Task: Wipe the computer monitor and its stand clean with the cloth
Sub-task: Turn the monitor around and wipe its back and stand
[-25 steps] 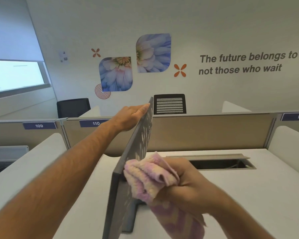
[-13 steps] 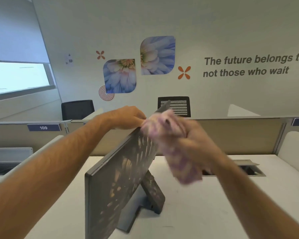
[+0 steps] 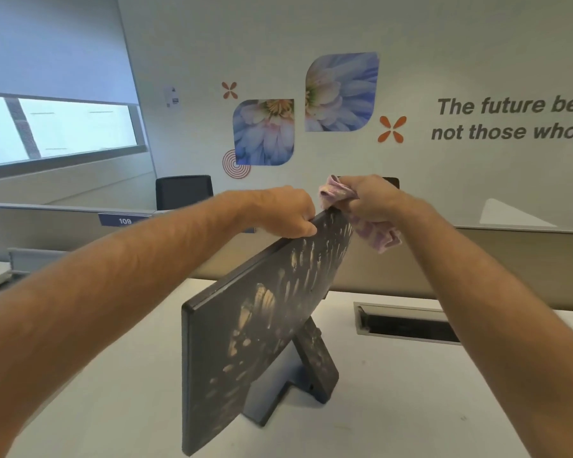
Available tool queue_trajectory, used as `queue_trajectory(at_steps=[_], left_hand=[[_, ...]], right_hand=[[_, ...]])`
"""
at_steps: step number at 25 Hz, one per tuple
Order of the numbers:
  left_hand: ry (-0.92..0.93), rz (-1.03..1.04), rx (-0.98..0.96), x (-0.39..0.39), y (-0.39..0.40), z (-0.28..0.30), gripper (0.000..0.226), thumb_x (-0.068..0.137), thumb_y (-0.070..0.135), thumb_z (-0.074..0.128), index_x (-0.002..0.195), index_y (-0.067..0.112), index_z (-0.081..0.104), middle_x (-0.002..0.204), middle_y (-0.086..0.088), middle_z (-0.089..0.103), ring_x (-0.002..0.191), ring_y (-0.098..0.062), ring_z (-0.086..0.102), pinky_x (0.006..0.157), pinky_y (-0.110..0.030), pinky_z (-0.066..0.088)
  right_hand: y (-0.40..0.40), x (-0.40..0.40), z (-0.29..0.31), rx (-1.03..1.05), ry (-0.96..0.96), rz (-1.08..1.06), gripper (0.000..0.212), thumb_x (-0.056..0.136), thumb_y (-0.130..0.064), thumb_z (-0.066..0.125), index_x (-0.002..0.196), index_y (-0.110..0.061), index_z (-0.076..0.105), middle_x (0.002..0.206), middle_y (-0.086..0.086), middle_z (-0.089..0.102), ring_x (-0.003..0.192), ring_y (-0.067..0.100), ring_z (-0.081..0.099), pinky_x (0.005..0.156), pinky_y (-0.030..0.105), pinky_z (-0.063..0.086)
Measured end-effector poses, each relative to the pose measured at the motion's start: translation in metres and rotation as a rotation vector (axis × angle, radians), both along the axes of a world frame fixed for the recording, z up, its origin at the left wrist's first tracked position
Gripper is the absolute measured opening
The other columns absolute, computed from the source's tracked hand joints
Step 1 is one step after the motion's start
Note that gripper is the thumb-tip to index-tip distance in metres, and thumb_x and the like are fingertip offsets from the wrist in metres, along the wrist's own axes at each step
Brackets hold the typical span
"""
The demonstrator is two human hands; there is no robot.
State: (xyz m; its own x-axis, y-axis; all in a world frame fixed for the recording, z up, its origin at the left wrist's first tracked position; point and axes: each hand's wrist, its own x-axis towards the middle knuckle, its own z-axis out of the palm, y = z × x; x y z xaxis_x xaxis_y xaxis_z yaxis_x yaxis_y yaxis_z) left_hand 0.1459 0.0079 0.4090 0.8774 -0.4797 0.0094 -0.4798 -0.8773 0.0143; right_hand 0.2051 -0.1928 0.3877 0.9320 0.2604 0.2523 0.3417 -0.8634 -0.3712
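Desk (image 3: 411, 408): white, bare surface seen on both sides of the stand; cable slot (image 3: 407, 325) set near its far edge.
Monitor (image 3: 262, 325): smeared, stood mid-desk on stand (image 3: 315, 361).
Left hand (image 3: 285, 211): top edge gripped, fingers curled over.
Right hand (image 3: 369, 200): cloth (image 3: 377, 236) bunched in fist, held at the far top corner.

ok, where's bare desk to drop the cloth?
Bare desk lies right of the stand, in front of the cable slot, and another patch left of the monitor. It is crowded at the monitor's top edge: left hand, right hand, cloth.
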Motion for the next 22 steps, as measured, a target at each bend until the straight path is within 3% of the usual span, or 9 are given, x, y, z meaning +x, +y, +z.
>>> queue_trajectory(at_steps=[5,11,15,17,22], left_hand=[[-0.014,-0.052,0.051,-0.005,0.012,0.004,0.031,0.101,0.03,0.052,0.119,0.01,0.069,0.112,-0.006,0.07,0.094,-0.023,0.063,0.087,-0.041,0.051],[-0.045,-0.028,0.128,0.0,0.021,0.005,0.043,0.101,0.031,0.055,0.143,0.02,0.053,0.144,-0.003,0.054,0.126,-0.027,0.052,0.107,-0.043,0.038],[-0.059,-0.014,0.078,0.007,0.026,0.0,0.046,0.102,0.02,0.053,0.147,0.023,0.048,0.147,-0.004,0.05,0.131,-0.029,0.047,0.111,-0.046,0.034],[-0.062,-0.01,0.049,0.012,0.029,-0.002,0.047,0.102,0.017,0.053,0.147,0.025,0.048,0.149,-0.004,0.048,0.133,-0.03,0.046,0.113,-0.048,0.033],[-0.082,-0.006,0.01,0.021,0.027,-0.001,0.048,0.1,0.014,0.057,0.145,0.03,0.051,0.15,-0.001,0.047,0.135,-0.03,0.043,0.114,-0.047,0.03]], right_hand=[[-0.003,-0.015,0.012,-0.018,0.037,0.011,0.012,0.099,-0.027,0.057,0.11,-0.03,0.059,0.096,0.002,0.064,0.083,0.02,0.063,0.061,0.028,0.046],[-0.005,-0.026,0.022,-0.105,0.043,-0.012,0.013,0.1,-0.033,0.057,0.111,-0.026,0.059,0.099,0.004,0.065,0.086,0.021,0.062,0.071,0.033,0.05],[-0.011,-0.026,0.026,-0.193,0.042,-0.046,0.015,0.098,-0.039,0.059,0.108,-0.028,0.057,0.102,0.006,0.066,0.084,0.019,0.06,0.07,0.032,0.045],[-0.018,-0.03,0.026,-0.17,0.057,-0.058,0.024,0.097,-0.047,0.061,0.11,-0.027,0.057,0.1,0.004,0.064,0.086,0.021,0.06,0.072,0.033,0.044],[-0.031,-0.037,0.023,-0.113,0.078,-0.106,0.03,0.095,-0.046,0.065,0.116,-0.024,0.059,0.103,0.006,0.065,0.089,0.023,0.063,0.068,0.032,0.045]])
